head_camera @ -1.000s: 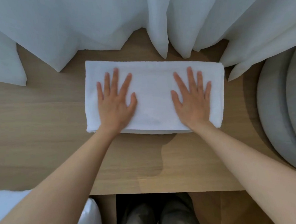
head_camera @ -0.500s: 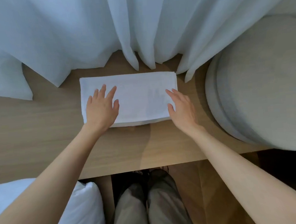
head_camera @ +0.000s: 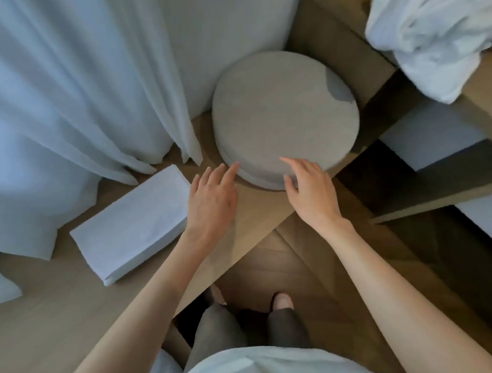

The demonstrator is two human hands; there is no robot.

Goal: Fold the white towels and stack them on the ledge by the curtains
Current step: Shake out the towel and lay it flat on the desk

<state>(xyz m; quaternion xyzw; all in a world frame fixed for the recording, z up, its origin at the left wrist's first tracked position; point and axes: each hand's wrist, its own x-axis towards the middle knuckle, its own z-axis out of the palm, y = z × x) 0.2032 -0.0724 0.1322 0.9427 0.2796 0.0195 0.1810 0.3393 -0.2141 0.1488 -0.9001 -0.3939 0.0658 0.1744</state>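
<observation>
Though the frame crops the crumpled towels (head_camera: 431,30), your left hand (head_camera: 211,201) and right hand (head_camera: 311,195) hold nothing, fingers loosely spread at the cushion (head_camera: 285,112).

**What I have on**

My left hand (head_camera: 211,200) and right hand (head_camera: 311,195) are bare. So are both forearms (head_camera: 148,302) behind the wrists, right back to the picture's edge. Closer to me than the hands, between the two arms, I wear a light, whitish top (head_camera: 264,366). Past it come dark grey trousers (head_camera: 219,332), and beneath my hands show the pale, rounded toes of my footwear (head_camera: 282,301); its kind I cannot tell.
</observation>
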